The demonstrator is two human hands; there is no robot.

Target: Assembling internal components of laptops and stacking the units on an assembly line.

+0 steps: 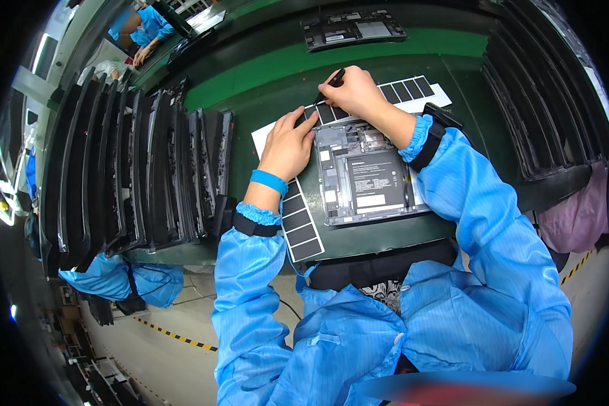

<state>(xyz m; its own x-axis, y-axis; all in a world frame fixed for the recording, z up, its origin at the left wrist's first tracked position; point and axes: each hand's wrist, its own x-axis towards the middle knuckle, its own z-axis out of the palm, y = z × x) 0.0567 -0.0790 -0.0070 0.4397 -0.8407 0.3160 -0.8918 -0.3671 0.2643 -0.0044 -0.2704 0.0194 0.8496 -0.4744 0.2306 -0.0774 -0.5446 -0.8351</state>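
Observation:
My right hand (355, 91) is closed around a slim black pointed tool (335, 79); I cannot tell whether it is tweezers or a pen. Its tip points down at a white strip with black rectangular pads (406, 90), beyond the laptop base. My left hand (285, 150) lies with fingers outstretched, index and middle fingertips on the same strip, near the tool's tip. Just in front of both hands is an opened grey laptop base (331, 176), with its black battery (373, 177) showing. A second strip of black pads (299, 227) runs along its left side.
A row of upright dark laptop parts (125, 169) stands at the left, another stack (541, 101) at the right. Another laptop base (354, 30) lies at the far side of the green table (264, 78). A co-worker (142, 30) sits at the far left.

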